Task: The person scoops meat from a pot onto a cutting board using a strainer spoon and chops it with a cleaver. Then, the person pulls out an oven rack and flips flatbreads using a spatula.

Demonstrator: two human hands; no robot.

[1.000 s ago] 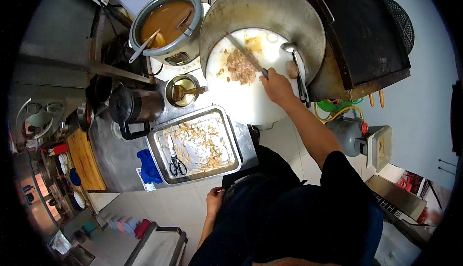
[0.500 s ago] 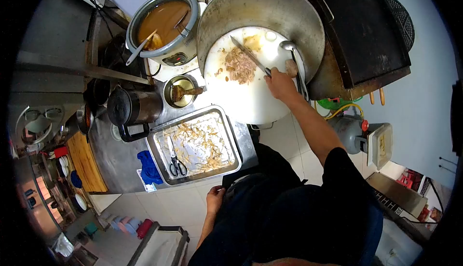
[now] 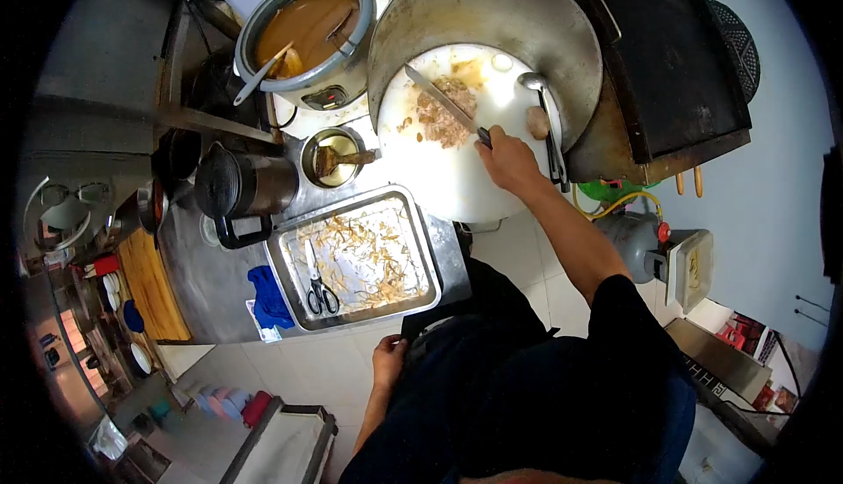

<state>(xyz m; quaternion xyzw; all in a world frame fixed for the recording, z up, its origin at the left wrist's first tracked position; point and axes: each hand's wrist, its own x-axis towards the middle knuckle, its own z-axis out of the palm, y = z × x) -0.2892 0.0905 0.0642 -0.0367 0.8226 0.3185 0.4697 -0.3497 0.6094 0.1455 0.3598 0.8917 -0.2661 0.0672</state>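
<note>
My right hand [image 3: 510, 161] is closed around the dark handle of a knife [image 3: 443, 103]. Its blade lies across a heap of chopped meat [image 3: 445, 124] on a round white cutting board [image 3: 421, 181]. A ladle [image 3: 532, 83] and a small brown lump [image 3: 537, 122] rest at the board's right side, near that hand. Low beside my dark clothing, my left hand [image 3: 387, 361] has its fingers curled together; whatever may be in them is hidden. Nearest to it is a metal tray [image 3: 434, 284] with scattered shreds and a pair of scissors [image 3: 318, 286].
A large metal pot [image 3: 575, 32] stands behind the board. To its left are a cooker of brown sauce [image 3: 303, 32], a small bowl with a brush [image 3: 338, 161] and a dark jug [image 3: 241, 190]. A blue cloth [image 3: 270, 298] lies beside the tray; a gas cylinder [image 3: 628, 238] stands right.
The knife has shifted slightly left and its blade now lies over the meat heap instead of along its upper right edge. My left hand has stayed low. The view has moved slightly.
</note>
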